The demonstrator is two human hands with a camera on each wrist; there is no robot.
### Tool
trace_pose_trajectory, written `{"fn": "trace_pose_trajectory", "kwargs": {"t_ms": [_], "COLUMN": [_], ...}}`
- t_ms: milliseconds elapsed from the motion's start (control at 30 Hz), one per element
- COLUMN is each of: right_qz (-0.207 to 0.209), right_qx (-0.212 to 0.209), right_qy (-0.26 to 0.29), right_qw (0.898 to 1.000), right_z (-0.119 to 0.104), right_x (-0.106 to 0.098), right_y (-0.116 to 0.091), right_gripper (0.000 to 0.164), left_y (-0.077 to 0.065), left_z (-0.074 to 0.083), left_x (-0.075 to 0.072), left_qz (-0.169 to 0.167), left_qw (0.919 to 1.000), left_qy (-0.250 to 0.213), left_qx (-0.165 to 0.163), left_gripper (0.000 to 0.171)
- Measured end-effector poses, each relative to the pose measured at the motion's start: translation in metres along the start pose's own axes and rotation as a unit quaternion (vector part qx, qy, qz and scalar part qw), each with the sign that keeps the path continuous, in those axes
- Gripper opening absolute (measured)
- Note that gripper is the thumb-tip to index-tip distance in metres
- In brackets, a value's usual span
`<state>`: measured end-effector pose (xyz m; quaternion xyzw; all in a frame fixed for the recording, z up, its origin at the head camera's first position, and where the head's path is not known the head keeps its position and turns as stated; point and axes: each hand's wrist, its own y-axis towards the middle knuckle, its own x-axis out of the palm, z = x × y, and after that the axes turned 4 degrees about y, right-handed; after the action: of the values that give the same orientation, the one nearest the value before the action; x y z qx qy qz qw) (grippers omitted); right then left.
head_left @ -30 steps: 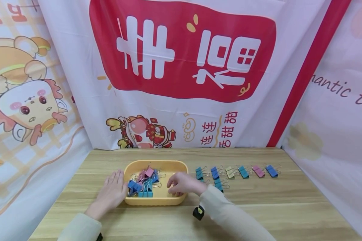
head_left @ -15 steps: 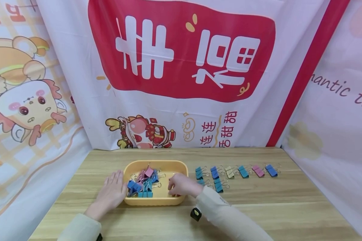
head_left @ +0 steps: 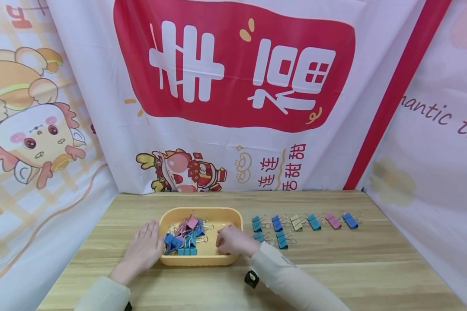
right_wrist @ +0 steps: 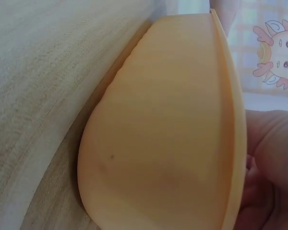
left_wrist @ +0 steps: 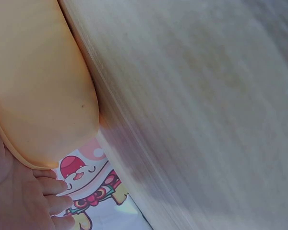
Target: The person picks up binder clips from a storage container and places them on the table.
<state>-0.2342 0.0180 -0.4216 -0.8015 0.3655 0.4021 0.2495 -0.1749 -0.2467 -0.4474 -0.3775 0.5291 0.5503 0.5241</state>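
A yellow-orange plastic tray (head_left: 202,260) stands on the table, with a heap of binder clips (head_left: 187,235) in pink, blue and teal in its left and middle part. My left hand (head_left: 142,248) rests with straight fingers against the tray's left end; the left wrist view shows its fingers (left_wrist: 55,203) past the rim. My right hand (head_left: 233,240) reaches over the right end, its fingers bent down inside the tray. In the right wrist view the tray wall (right_wrist: 158,124) hides most of that hand (right_wrist: 273,158). Whether it holds a clip cannot be seen.
Right of the tray, a row of several binder clips (head_left: 314,221) in teal, blue, yellow and pink lies on the wooden table (head_left: 334,280). Two teal clips (head_left: 282,239) lie in front of that row. Printed cloth (head_left: 233,164) hangs behind and at both sides.
My right hand's fingers have drawn closer together and bent further down in the tray, while its forearm shifted slightly left. The left hand, tray and clips look unmoved.
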Motion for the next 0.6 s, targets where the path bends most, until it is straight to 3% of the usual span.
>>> {"fn": "trace_pose_trajectory", "kwargs": {"t_ms": [167,300,467,600], "right_qz": [0.024,0.042,0.045,0.064], "right_qx": [0.015,0.015,0.01,-0.001], "right_qy": [0.079,0.11,0.135,0.12], "right_qw": [0.996,0.993,0.99,0.991], "right_z": [0.001,0.004,0.008,0.011], "right_x": [-0.004,-0.011,-0.019,-0.026], "right_y": [-0.001,-0.002,-0.004,-0.005], "right_gripper": [0.006,0.01,0.007,0.01], "left_y": [0.0,0.0,0.0,0.0], "left_z": [-0.001,-0.001,-0.001,-0.001], "left_x": [0.0,0.0,0.001,0.001], "left_qz": [0.0,-0.001,-0.002,-0.001], "left_qw": [1.0,1.0,1.0,1.0], "left_qy": [0.001,0.001,0.0,0.001], "left_qx": [0.0,-0.001,-0.001,-0.001], "left_gripper": [0.058,0.058,0.058,0.058]}}
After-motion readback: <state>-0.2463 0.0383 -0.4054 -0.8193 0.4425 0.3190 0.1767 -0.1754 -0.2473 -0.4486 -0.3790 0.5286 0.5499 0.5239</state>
